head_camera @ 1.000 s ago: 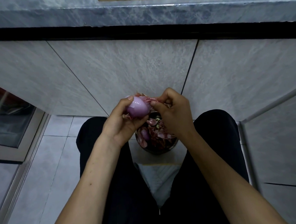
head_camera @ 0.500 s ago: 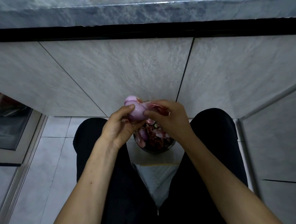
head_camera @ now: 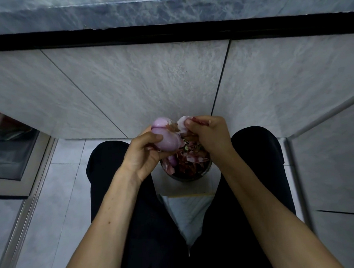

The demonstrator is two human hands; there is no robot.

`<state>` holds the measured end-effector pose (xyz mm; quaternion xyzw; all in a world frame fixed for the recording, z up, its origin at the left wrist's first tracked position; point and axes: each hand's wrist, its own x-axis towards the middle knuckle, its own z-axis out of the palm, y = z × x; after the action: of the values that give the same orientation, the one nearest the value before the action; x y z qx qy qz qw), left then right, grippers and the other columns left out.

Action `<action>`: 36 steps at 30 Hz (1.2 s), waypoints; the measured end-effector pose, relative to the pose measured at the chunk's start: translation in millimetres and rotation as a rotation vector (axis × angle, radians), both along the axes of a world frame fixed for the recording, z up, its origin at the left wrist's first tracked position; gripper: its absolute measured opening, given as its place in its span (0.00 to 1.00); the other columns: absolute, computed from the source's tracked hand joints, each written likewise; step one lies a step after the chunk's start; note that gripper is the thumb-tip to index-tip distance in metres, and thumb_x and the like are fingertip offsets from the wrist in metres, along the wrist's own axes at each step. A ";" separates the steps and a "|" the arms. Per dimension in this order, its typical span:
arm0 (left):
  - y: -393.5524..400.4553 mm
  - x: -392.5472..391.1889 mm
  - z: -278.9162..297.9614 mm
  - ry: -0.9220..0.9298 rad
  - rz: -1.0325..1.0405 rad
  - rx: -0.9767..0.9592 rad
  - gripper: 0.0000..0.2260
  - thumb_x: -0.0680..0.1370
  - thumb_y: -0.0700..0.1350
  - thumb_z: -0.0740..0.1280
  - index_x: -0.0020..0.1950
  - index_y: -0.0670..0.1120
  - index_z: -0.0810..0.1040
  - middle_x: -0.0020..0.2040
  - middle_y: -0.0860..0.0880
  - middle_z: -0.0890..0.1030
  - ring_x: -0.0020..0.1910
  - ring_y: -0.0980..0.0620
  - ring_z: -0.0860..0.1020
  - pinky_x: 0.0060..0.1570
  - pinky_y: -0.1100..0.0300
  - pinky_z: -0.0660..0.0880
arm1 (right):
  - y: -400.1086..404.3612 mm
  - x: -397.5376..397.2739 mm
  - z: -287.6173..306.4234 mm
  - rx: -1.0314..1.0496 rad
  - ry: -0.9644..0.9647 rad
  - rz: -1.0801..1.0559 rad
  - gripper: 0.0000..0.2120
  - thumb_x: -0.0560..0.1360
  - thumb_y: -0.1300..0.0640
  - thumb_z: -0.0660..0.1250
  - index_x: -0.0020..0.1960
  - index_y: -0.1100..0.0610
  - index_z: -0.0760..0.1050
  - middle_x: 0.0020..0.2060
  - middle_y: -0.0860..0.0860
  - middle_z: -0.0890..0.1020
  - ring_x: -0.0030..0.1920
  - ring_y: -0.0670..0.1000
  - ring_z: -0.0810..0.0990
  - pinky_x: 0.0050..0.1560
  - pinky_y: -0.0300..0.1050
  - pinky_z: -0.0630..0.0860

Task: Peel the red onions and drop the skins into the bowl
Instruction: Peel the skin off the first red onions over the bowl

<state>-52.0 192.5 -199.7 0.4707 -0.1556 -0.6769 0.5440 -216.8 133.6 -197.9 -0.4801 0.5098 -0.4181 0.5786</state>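
My left hand (head_camera: pixel 143 154) grips a pale purple, mostly peeled red onion (head_camera: pixel 165 134) just above the bowl. My right hand (head_camera: pixel 208 135) pinches a strip of onion skin (head_camera: pixel 182 122), pulled a little way off the onion's right side. Below both hands stands a dark round bowl (head_camera: pixel 189 177) on the floor between my knees, filled with reddish onion skins (head_camera: pixel 191 160) and a small purple piece. My right hand hides the bowl's far right rim.
A grey tiled cabinet front (head_camera: pixel 140 84) rises directly ahead under a marble counter edge (head_camera: pixel 165 9). My legs in black trousers (head_camera: pixel 117 178) flank the bowl. A glass-fronted unit (head_camera: pixel 6 147) is at the left, pale floor tiles (head_camera: pixel 52 201) beside it.
My right hand has drawn the skin away to the right, opening a gap from the onion. My left hand has turned the onion, showing more of its peeled surface.
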 end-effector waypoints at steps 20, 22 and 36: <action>4.0 5.5 2.1 0.004 0.094 0.040 0.15 0.72 0.42 0.64 0.55 0.41 0.82 0.56 0.43 0.85 0.49 0.45 0.84 0.52 0.54 0.81 | -51.2 2.2 -58.6 0.039 0.834 0.521 0.20 0.79 0.61 0.58 0.30 0.56 0.57 0.27 0.51 0.64 0.28 0.48 0.63 0.31 0.42 0.59; 3.6 8.3 0.3 -0.001 0.134 0.063 0.16 0.73 0.42 0.65 0.59 0.40 0.79 0.57 0.41 0.84 0.50 0.44 0.84 0.52 0.52 0.81 | -46.6 6.3 -62.2 0.050 0.870 0.528 0.18 0.78 0.58 0.60 0.31 0.57 0.61 0.28 0.52 0.66 0.29 0.50 0.66 0.32 0.42 0.62; 2.7 5.7 1.7 0.023 0.246 0.167 0.18 0.77 0.43 0.70 0.64 0.38 0.78 0.58 0.38 0.83 0.49 0.43 0.85 0.45 0.52 0.83 | -32.3 3.0 -47.1 -0.223 0.745 0.426 0.13 0.78 0.61 0.62 0.59 0.61 0.79 0.53 0.56 0.83 0.52 0.54 0.80 0.54 0.46 0.76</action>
<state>-46.4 195.2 -198.0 0.5221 -0.0336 -0.6211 0.5835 -213.8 101.3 -245.0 -0.7517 0.5252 -0.1403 0.3733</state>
